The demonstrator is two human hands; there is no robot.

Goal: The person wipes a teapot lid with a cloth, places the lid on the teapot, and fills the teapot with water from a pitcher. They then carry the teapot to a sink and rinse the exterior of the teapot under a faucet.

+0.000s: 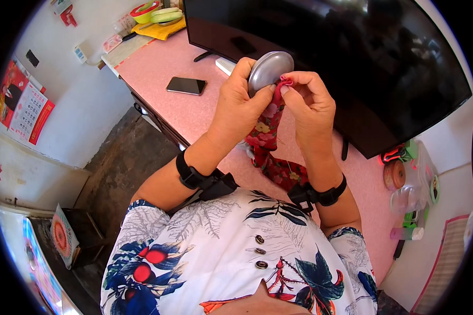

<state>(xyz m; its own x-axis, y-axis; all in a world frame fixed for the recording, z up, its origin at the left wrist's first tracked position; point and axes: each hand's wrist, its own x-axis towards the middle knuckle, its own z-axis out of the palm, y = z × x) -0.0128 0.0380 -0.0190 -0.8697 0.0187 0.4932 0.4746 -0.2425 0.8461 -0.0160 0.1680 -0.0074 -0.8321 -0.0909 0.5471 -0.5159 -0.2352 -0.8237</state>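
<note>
My left hand (242, 92) grips a round, shiny grey metal lid (271, 71) by its edge, its thumb against the rim beside the cloth. With thumb and forefinger, my right hand (309, 94) pinches the gathered end of a red floral cloth strip (263, 136) close to the lid's lower right edge. From there the cloth hangs down between my forearms and bends right over the pink tabletop (205, 114). Whether cloth and lid are joined cannot be told. Both forearms wear black straps with small devices.
A large black television (331, 51) stands behind my hands. A smartphone (186, 86) lies to the left. Bowls and green vegetables (166, 15) sit on a yellow cloth at the far left corner. Clear plastic containers (404, 199) and a round reddish box (394, 175) are at the right edge.
</note>
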